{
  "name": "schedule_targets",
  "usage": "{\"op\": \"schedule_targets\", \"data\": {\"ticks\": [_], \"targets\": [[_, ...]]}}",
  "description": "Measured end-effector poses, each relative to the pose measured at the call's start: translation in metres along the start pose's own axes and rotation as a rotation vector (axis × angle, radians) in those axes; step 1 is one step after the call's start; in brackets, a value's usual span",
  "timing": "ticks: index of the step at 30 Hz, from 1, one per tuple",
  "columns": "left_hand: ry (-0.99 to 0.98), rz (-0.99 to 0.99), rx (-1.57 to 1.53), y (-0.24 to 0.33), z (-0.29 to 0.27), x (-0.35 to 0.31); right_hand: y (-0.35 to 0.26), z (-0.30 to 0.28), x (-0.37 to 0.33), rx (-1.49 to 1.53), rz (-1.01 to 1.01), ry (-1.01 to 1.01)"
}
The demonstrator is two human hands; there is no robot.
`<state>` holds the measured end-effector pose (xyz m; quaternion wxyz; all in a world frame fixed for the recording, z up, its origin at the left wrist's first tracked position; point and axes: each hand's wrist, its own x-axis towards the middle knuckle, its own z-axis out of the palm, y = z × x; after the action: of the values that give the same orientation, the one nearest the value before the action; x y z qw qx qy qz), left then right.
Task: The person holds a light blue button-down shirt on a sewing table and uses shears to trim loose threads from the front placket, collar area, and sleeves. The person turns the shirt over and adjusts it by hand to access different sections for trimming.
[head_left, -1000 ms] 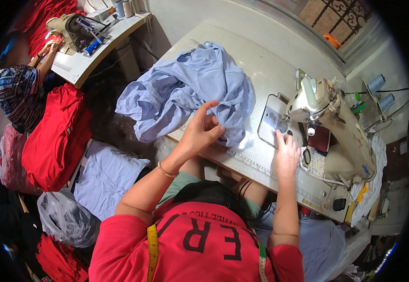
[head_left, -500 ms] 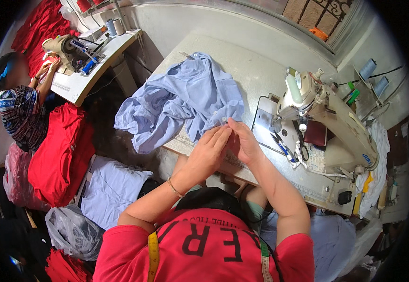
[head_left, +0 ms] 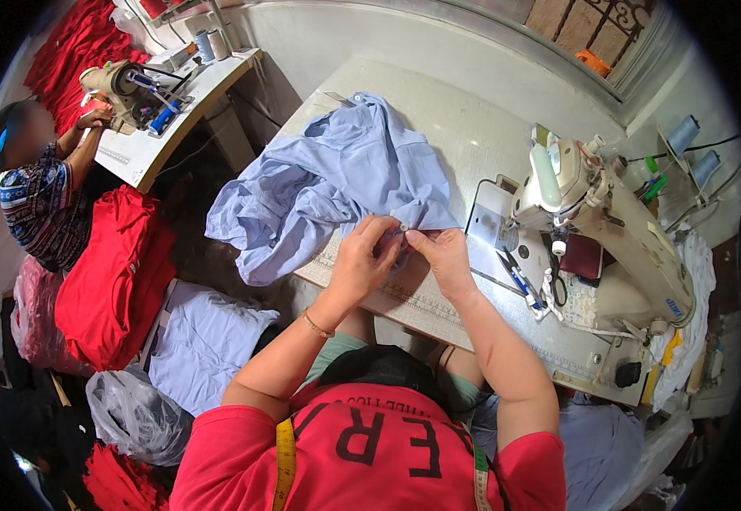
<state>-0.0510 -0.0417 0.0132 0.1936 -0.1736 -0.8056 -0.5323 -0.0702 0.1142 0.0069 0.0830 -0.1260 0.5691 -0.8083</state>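
Note:
A crumpled light blue button-up shirt [head_left: 336, 170] lies on the sewing table in front of me, its near edge drawn up to my fingers. My left hand [head_left: 365, 260] is closed on this edge, with thumb and forefinger bent together. Just right of it, my right hand [head_left: 445, 260] pinches the same edge between thumb and forefinger. A small white button [head_left: 404, 227] shows on the cloth between the fingertips. Whether either hand also holds something small, such as a needle, is hidden.
To the right stands a cream sewing machine [head_left: 609, 213], with scissors [head_left: 560, 285] and a blue pen-like tool [head_left: 519, 279] near its needle. A person [head_left: 34, 183] works at another machine [head_left: 123, 89] at far left. Red cloth [head_left: 115, 281] and folded blue cloth [head_left: 209, 341] are piled left.
My hands, pressed together before, have come apart a little, and the button shows between the fingertips. My left hand has shifted slightly left. The view has tilted a little.

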Motion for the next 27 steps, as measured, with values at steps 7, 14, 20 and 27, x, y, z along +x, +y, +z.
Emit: {"op": "schedule_targets", "data": {"ticks": [7,14,20,27], "targets": [[-0.059,0.22,0.204,0.0,-0.003,0.008,0.001,-0.002,-0.003,-0.525,-0.214,0.134],[-0.215,0.231,0.366,-0.005,-0.008,0.009,-0.005,-0.002,-0.006,-0.803,-0.131,0.119],[-0.186,-0.053,-0.024,-0.004,-0.007,0.011,0.0,-0.009,-0.002,-0.414,-0.058,0.047],[-0.267,-0.181,-0.067,-0.004,-0.014,0.016,0.0,-0.007,0.0,-0.383,-0.06,0.021]]}}
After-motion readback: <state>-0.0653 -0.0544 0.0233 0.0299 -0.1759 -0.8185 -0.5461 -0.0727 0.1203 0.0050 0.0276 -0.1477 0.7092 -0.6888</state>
